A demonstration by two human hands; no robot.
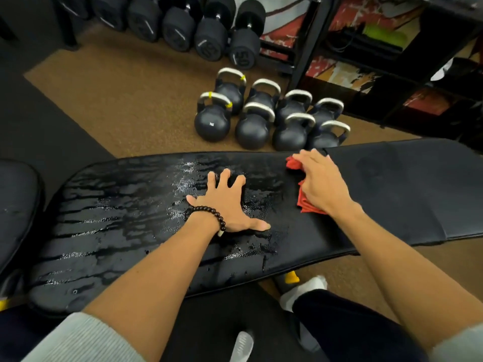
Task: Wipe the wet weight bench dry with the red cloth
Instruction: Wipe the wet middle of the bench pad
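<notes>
Left hand (226, 202), fingers spread, presses flat on the wet weight bench (109, 218) at frame centre. Right hand (320, 182) presses the red cloth (304, 203) down beside it.

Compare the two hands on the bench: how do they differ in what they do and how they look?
The left hand lies with fingers spread on the wet, glistening part of the weight bench; the right hand presses the red cloth near the matte, dry-looking part. The left hand holds nothing; the right hand covers the cloth. The left wrist wears a dark bead bracelet; the right wrist is bare. Both rest on the bench pad.
</notes>
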